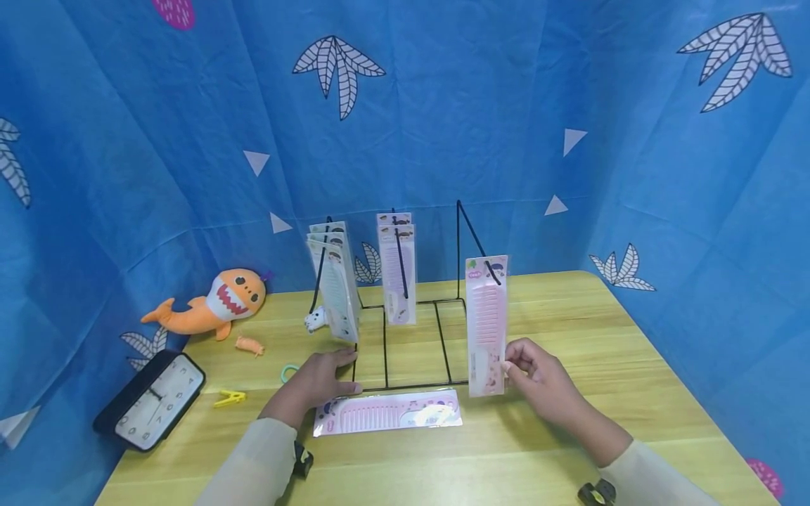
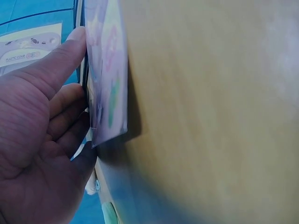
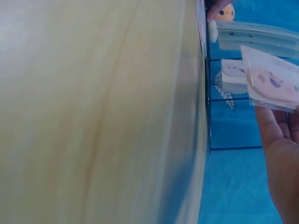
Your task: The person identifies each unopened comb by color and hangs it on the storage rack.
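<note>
A wire display rack (image 1: 414, 386) with three hooks stands on the table. On its right hook hangs a pink comb in a clear pack (image 1: 486, 323). My right hand (image 1: 538, 376) pinches this pack near its lower right edge; in the right wrist view the pack's end (image 3: 271, 86) rises above the fingers. My left hand (image 1: 319, 379) rests at the rack's front left corner, thumb and fingers stretched against the wire. Close in front of it another packed pink comb (image 1: 387, 412) lies flat on the table. Green comb packs (image 1: 335, 288) hang on the left hook, purple ones (image 1: 399, 277) on the middle hook.
An orange shark plush (image 1: 215, 306) sits at the back left. Near it are a small orange figure (image 1: 249, 345), a green ring (image 1: 288, 372), a yellow clip (image 1: 230, 398) and a black-framed clock (image 1: 155, 400). A blue printed cloth (image 1: 430, 126) encloses the table (image 1: 557, 450).
</note>
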{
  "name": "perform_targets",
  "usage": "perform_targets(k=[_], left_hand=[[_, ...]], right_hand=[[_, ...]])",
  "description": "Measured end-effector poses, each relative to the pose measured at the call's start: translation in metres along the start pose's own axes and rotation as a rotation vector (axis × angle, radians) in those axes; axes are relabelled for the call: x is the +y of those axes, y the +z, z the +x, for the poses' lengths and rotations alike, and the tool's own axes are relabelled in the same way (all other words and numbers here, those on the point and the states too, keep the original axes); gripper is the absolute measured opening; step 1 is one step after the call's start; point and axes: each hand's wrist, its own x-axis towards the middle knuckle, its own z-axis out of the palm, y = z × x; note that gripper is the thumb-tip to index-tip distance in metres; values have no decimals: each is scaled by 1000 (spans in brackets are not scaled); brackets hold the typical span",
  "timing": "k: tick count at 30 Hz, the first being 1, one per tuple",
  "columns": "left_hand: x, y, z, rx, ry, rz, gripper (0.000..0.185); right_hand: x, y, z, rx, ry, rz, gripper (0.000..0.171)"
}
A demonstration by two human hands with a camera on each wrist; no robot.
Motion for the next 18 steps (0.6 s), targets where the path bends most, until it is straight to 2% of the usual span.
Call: perform_targets(k=[11, 14, 18], left_hand=[[1, 1, -1, 6, 20, -2, 73], [1, 1, -1, 7, 25, 0, 73], [0, 0, -1, 6, 23, 6, 73]], right_hand=[[-6, 5, 15, 70, 72, -42, 8], [-6, 7, 24, 96, 98, -67, 8], [-8, 11, 39, 120, 140, -40, 11]])
